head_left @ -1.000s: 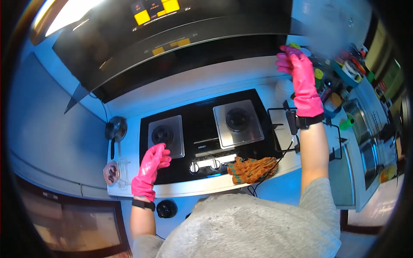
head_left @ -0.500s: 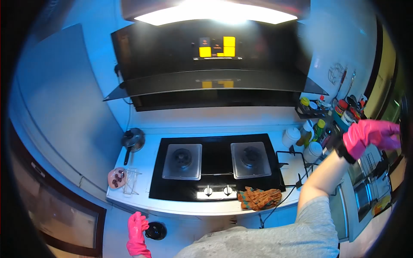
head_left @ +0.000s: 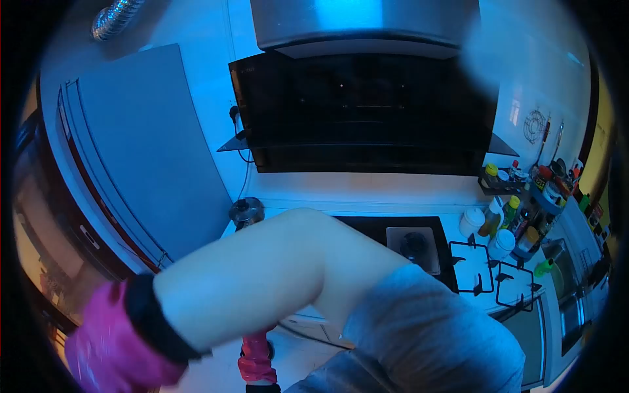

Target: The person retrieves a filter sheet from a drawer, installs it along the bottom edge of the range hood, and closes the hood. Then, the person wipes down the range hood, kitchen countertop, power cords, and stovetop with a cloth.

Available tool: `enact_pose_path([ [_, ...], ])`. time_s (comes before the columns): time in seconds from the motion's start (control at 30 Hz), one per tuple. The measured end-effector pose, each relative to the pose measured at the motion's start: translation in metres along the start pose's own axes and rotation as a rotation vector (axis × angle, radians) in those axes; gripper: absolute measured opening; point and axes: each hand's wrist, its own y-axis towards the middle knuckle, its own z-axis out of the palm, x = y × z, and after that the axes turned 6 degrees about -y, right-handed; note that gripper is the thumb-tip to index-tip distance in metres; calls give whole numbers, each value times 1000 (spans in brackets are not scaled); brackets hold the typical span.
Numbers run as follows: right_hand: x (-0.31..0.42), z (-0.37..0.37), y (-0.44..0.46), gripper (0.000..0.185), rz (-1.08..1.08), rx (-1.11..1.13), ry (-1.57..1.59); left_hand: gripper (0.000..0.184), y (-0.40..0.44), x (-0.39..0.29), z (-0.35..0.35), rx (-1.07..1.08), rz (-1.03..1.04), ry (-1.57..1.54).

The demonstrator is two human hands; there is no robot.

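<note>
hood [head_left: 367,111] gone dark, both hands [head_left: 121,347] now at left

Right arm [head_left: 249,278] bent across centre; right hand [head_left: 114,344], gloved, at eight o'clock. Left hand [head_left: 255,357], gloved, near seven o'clock, partly hidden. Grip: undetermined.

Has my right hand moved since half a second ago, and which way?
Yes, leftward: your right hand was right of the hood; now it is left of it, low in the view.
</note>
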Motion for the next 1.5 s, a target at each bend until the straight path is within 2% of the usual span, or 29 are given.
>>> enact_pose_path([
  [0.13,43,8,-26,57,-164,-54,-200,40,-31,26,4,-64,-156,-6],
  [0.23,68,22,-66,55,-186,-121,-330,40,-44,43,27,-23,-226,-15],
  [0.33,97,29,-129,53,-105,-216,-421,40,-51,59,59,73,-258,-23],
  [0.43,132,56,-195,51,72,-317,-458,40,-54,76,96,200,-267,-39],
  [0.5,170,80,-249,41,351,-443,-387,40,-56,86,117,294,-246,-60],
  [0.57,215,106,-304,40,603,-304,-483,40,-53,93,138,371,-241,-72],
  [0.67,315,171,-358,44,1200,-446,-374,39,-67,91,171,361,-427,42],
  [0.8,432,268,-379,36,1793,-645,-256,42,-94,116,184,395,-509,116],
  [0.83,459,286,-373,34,1886,-663,-334,43,-100,120,189,388,-515,116],
  [0.9,502,315,-359,33,2177,-796,-268,41,-109,121,204,404,-555,119],
  [0.93,520,323,-354,33,2173,-787,-236,39,-111,126,212,418,-544,153],
  [0.97,536,330,-345,31,2292,-928,-172,38,-114,129,221,440,-508,176],
  [1.0,550,336,-337,30,2403,-1072,-92,45,-117,146,225,452,-387,221],
  [1.03,561,339,-333,27,2466,-1054,-93,51,-121,146,247,378,-243,426],
  [1.07,572,347,-333,26,2500,-1029,-103,68,-125,125,277,357,-85,672],
  [1.1,584,355,-334,25,2534,-1002,-123,80,-117,134,290,421,92,564],
  [1.17,602,363,-337,25,2549,-957,-254,91,-103,144,322,400,330,889],
  [1.2,610,368,-339,25,2521,-970,-326,97,-88,163,330,433,415,972],
  [1.23,611,367,-336,25,2498,-966,-333,102,-82,171,343,474,357,1034],
  [1.3,615,357,-332,25,2600,-969,-379,101,-89,180,369,512,369,1200],
  [1.37,626,386,-341,29,2613,-1047,-295,96,-93,204,380,703,280,1351],
  [1.4,626,394,-346,32,2586,-1107,-232,88,-95,218,379,689,303,1384],
  [1.43,621,392,-348,34,2458,-1024,-334,75,-95,223,379,664,342,1380],
  [1.5,599,352,-336,34,2658,-1069,173,61,-104,218,373,674,367,1323],
])
